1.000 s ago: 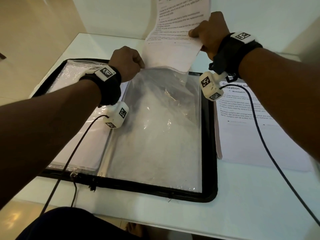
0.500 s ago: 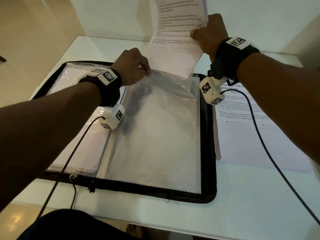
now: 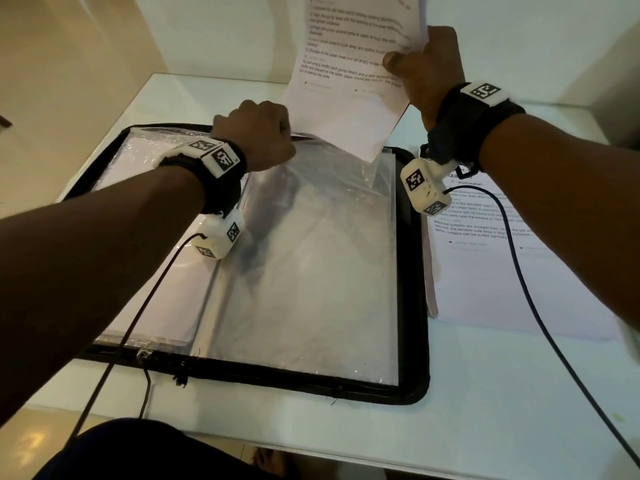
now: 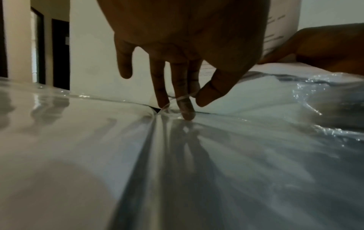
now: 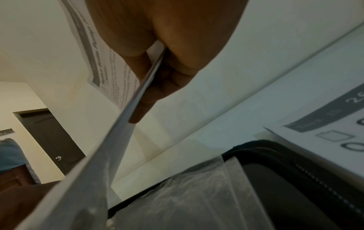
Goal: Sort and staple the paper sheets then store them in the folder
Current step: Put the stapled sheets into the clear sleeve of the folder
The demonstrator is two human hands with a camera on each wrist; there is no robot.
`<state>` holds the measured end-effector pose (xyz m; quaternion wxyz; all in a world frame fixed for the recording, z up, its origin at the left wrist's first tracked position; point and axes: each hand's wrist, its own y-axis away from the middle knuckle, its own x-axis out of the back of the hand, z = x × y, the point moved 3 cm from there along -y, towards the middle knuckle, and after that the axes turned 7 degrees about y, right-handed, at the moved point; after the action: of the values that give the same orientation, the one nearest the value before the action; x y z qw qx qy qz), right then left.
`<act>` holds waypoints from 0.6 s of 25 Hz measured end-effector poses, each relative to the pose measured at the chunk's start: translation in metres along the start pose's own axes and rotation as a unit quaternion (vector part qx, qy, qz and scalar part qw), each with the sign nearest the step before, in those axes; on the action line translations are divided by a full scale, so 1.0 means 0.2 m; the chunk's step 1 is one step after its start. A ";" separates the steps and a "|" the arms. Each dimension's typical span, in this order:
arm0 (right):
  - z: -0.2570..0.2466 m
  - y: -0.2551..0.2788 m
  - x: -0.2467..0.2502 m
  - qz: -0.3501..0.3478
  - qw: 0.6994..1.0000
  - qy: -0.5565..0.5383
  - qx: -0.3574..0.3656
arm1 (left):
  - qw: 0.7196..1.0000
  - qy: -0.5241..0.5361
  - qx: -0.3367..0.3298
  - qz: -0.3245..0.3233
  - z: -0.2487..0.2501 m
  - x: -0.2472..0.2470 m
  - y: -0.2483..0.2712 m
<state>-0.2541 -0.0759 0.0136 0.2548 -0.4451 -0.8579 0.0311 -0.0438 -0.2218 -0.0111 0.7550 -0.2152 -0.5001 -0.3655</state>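
My left hand [image 3: 258,133] pinches the sleeve [image 3: 311,258] mouth open, my right hand [image 3: 424,69] grips the sheets [image 3: 349,74] above it; next I must slide them straight in.

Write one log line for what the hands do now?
left hand: pinches sleeve edge | right hand: holds papers upright over folder | papers not in sleeve yet

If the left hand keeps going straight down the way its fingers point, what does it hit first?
Nothing new to reach: the left hand already pinches the clear sleeve at its top edge, one fingertip touching it. Pushing further down would likely just press that plastic onto the open folder beneath.
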 end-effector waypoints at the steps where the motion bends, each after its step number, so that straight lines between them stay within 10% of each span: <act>1: -0.01 0.01 0.00 -0.011 1.000 0.004 0.012 | 1.000 -0.001 0.029 0.009 -0.03 0.00 -0.01; 15: -0.03 0.00 0.04 -0.069 0.997 -0.016 0.037 | 0.984 0.157 0.077 -0.018 -0.19 -0.01 -0.14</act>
<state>-0.2550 -0.0702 0.0221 0.2585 -0.3750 -0.8887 0.0526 -0.0436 -0.2651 -0.0293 0.8320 -0.0874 -0.4053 -0.3685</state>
